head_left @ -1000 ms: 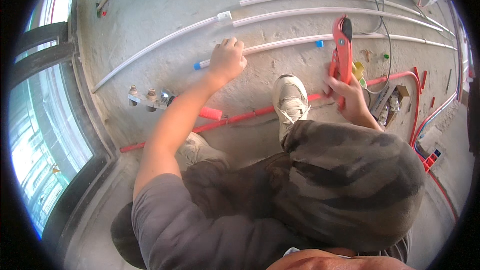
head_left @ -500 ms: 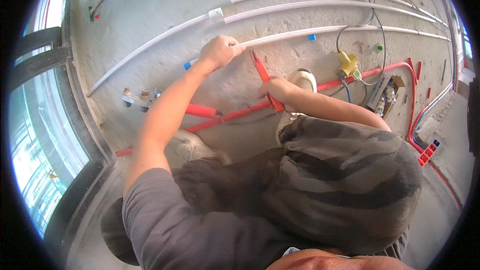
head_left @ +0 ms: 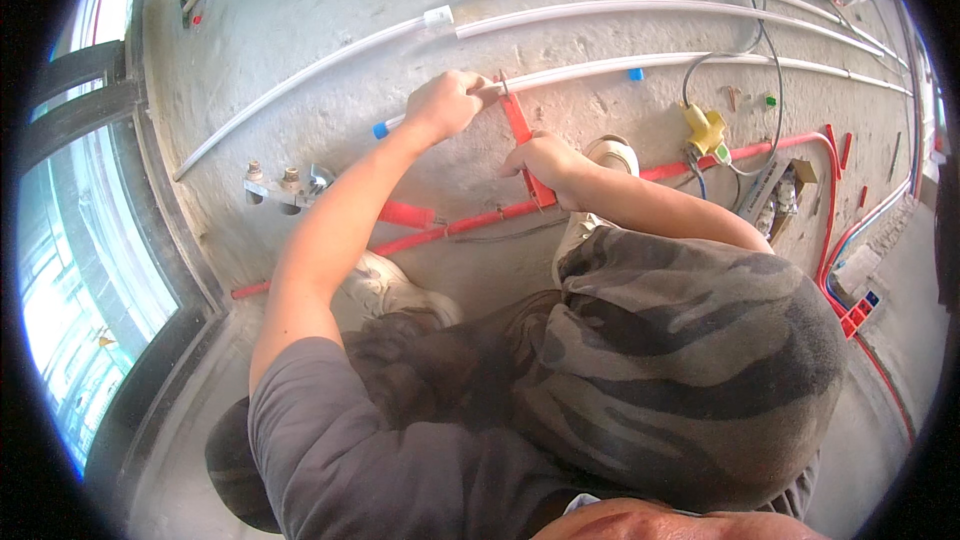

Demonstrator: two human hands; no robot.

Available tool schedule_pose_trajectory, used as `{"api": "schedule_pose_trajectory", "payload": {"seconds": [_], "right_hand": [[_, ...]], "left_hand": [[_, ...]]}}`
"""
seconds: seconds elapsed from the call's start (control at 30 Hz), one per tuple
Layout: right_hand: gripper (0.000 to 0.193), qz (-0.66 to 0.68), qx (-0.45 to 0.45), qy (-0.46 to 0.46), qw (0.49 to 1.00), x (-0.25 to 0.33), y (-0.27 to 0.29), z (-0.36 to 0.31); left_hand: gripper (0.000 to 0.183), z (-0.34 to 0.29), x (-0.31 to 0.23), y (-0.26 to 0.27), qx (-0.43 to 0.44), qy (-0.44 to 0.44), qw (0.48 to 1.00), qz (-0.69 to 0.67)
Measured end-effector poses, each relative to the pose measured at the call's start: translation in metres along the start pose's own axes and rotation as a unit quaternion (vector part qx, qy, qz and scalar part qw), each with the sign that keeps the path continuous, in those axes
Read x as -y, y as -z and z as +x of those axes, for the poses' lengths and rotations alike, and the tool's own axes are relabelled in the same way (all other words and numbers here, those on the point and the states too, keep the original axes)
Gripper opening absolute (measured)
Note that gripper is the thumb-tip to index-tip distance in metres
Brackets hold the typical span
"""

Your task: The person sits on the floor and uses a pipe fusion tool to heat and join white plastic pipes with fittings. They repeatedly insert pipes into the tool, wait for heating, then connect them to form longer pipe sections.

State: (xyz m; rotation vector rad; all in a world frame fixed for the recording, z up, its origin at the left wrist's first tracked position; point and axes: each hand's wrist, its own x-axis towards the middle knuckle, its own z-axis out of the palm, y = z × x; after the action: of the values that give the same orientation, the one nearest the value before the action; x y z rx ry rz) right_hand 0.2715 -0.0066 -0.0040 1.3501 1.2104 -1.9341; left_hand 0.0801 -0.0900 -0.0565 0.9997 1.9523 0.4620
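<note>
My left hand [head_left: 445,105] is closed round a long white plastic pipe [head_left: 640,64] a little above the floor, thumb and forefinger pinched on it. Just left of that hand, a blue end piece [head_left: 380,130] sits on a short white length that runs under the hand. My right hand [head_left: 548,165] grips a red pipe cutter [head_left: 517,120] by its handles. The cutter's jaws are across the white pipe, right beside my left fingertips. Whether the blade bites into the pipe I cannot tell.
More white pipes [head_left: 620,8] lie beyond. A red pipe [head_left: 470,223] crosses the floor near my shoes. To the right are a yellow power socket [head_left: 704,127] with cables and an open box of fittings [head_left: 785,202]. Metal valve fittings [head_left: 290,190] lie left, near a window frame [head_left: 165,210].
My right hand has brought the pipe cutter up and slightly left, so its jaws have gone from just below the white pipe to across it. The left hand has kept its hold.
</note>
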Motion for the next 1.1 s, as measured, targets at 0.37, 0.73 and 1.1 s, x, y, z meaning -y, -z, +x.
{"api": "schedule_pose_trajectory", "payload": {"seconds": [0.37, 0.73, 1.1], "right_hand": [[0.031, 0.002, -0.027, 0.01, 1.0, -0.004, -0.001, 0.008], [0.027, 0.041, 0.002, 0.044, 0.998, -0.024, -0.001, 0.027], [0.037, -0.107, -0.041, 0.099, 0.988, -0.021, 0.001, 0.02]], "left_hand": [[0.038, 0.005, -0.002, 0.0, 0.013, 0.003, 1.0, -0.013], [0.035, 0.003, -0.002, 0.001, 0.012, -0.014, 1.0, -0.007], [0.029, 0.007, 0.0, -0.003, 0.001, -0.016, 1.0, 0.005]]}}
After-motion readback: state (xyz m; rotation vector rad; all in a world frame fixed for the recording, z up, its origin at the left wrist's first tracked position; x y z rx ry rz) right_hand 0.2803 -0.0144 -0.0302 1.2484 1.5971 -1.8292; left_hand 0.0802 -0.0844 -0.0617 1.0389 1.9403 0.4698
